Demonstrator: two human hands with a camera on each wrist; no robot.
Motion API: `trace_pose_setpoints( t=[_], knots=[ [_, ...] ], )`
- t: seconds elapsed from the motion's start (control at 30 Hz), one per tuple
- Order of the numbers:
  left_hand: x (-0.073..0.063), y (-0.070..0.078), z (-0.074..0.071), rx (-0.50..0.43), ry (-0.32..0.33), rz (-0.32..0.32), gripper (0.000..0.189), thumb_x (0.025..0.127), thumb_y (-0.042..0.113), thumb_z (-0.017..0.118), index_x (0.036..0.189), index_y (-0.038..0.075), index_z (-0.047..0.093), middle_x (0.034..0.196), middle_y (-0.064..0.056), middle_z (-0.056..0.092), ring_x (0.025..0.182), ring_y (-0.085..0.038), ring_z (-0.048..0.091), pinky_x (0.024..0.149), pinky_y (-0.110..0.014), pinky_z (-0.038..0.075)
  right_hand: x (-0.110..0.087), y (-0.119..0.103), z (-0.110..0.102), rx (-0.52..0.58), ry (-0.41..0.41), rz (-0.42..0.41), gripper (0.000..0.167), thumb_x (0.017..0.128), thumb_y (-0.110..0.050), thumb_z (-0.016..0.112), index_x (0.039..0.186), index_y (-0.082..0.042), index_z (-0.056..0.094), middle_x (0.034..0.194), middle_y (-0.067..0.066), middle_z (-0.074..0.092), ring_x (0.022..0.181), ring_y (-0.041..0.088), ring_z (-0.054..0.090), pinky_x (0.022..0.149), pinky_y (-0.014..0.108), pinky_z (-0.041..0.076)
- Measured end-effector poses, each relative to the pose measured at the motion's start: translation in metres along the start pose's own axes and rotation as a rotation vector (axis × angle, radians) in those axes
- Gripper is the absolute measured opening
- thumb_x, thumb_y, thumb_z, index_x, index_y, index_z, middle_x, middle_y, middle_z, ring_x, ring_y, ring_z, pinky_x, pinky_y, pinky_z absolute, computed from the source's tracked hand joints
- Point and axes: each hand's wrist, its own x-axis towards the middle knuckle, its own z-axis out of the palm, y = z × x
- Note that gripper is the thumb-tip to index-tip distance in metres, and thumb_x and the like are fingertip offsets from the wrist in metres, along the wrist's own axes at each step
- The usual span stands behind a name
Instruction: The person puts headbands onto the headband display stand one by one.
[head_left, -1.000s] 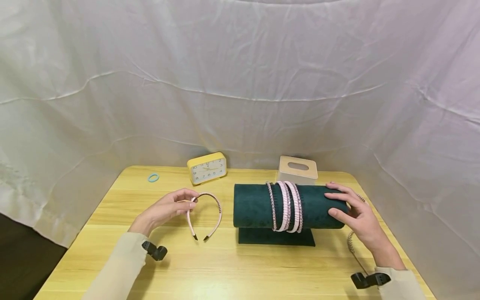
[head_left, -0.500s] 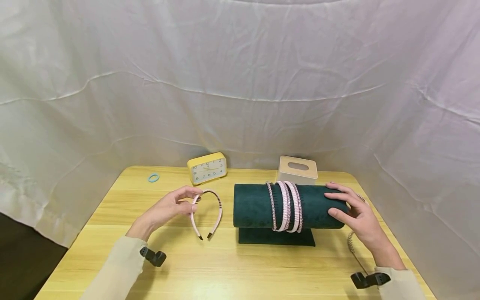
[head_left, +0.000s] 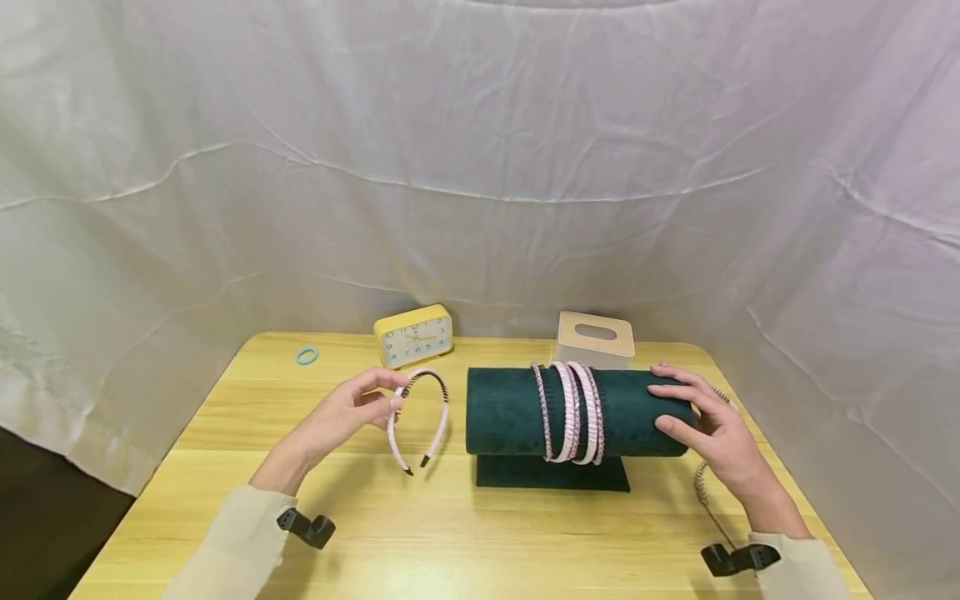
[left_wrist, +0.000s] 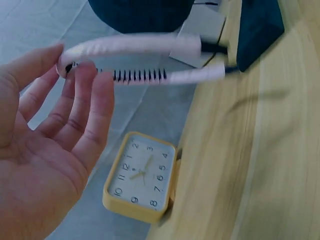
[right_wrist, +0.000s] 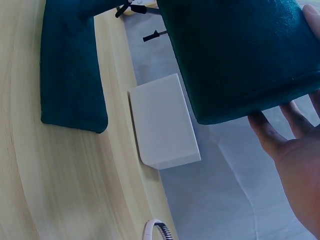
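Note:
My left hand (head_left: pixel 341 421) pinches a pale pink headband (head_left: pixel 440 421) near one side of its arch, between thumb and fingers. The headband hangs above the table, its black tips pointing down, with dark teeth along its inner side in the left wrist view. To its right stands a dark green velvet display roll (head_left: pixel 502 408) on a flat base (head_left: pixel 551 473). Several pink headbands (head_left: pixel 567 412), some braided, sit round its middle. At the roll's right end rests my right hand (head_left: pixel 723 437), fingers spread over the top and thumb on the near side.
Behind the roll is a wood-topped tissue box (head_left: pixel 596 342). A yellow alarm clock (head_left: pixel 415 336) stands at the back, left of it, and a light blue ring (head_left: pixel 307 356) lies farther left. Another headband (right_wrist: pixel 155 230) lies on the right, partly hidden by my right hand in the head view.
My left hand has moved slightly up and to the right with the headband, which has turned a little. My right hand and the roll have stayed in place.

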Motion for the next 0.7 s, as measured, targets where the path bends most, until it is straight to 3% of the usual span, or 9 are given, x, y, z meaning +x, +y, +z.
trace_pose_setpoints(
  t=[0.17, 0.3, 0.5, 0.7],
  knots=[
    [-0.003, 0.011, 0.008, -0.049, 0.007, 0.053, 0.037, 0.109, 0.018, 0.069, 0.143, 0.003, 0.062, 0.126, -0.014, 0.065, 0.095, -0.018, 0.074, 0.086, -0.043, 0.068, 0.000, 0.001, 0.000, 0.002, -0.004, 0.000, 0.044, 0.095, 0.022, 0.066, 0.138, 0.011, 0.065, 0.164, 0.011, 0.049, 0.154, 0.015, 0.041, 0.112, 0.014, 0.050],
    [-0.005, 0.022, 0.020, -0.047, 0.012, 0.076, 0.038, 0.106, 0.015, 0.073, 0.141, 0.005, 0.063, 0.126, -0.023, 0.065, 0.092, -0.019, 0.074, 0.084, -0.048, 0.069, 0.000, 0.001, 0.000, 0.000, -0.003, -0.001, 0.045, 0.095, 0.022, 0.066, 0.138, 0.011, 0.065, 0.164, 0.013, 0.048, 0.154, 0.015, 0.041, 0.112, 0.014, 0.050],
    [-0.006, 0.037, 0.045, -0.012, 0.067, 0.149, 0.036, 0.101, 0.009, 0.078, 0.135, 0.005, 0.066, 0.129, -0.025, 0.065, 0.092, -0.019, 0.074, 0.079, -0.041, 0.070, 0.000, 0.000, 0.000, 0.002, -0.002, 0.000, 0.045, 0.095, 0.022, 0.066, 0.138, 0.011, 0.065, 0.164, 0.015, 0.047, 0.155, 0.015, 0.041, 0.112, 0.014, 0.050],
    [-0.007, 0.043, 0.069, 0.084, 0.147, 0.236, 0.035, 0.098, 0.009, 0.082, 0.131, 0.007, 0.069, 0.117, -0.017, 0.070, 0.085, -0.018, 0.077, 0.074, -0.039, 0.070, 0.000, 0.000, 0.000, 0.005, -0.003, -0.001, 0.045, 0.095, 0.022, 0.066, 0.138, 0.011, 0.065, 0.165, 0.015, 0.047, 0.155, 0.015, 0.041, 0.111, 0.014, 0.050]
  ],
)
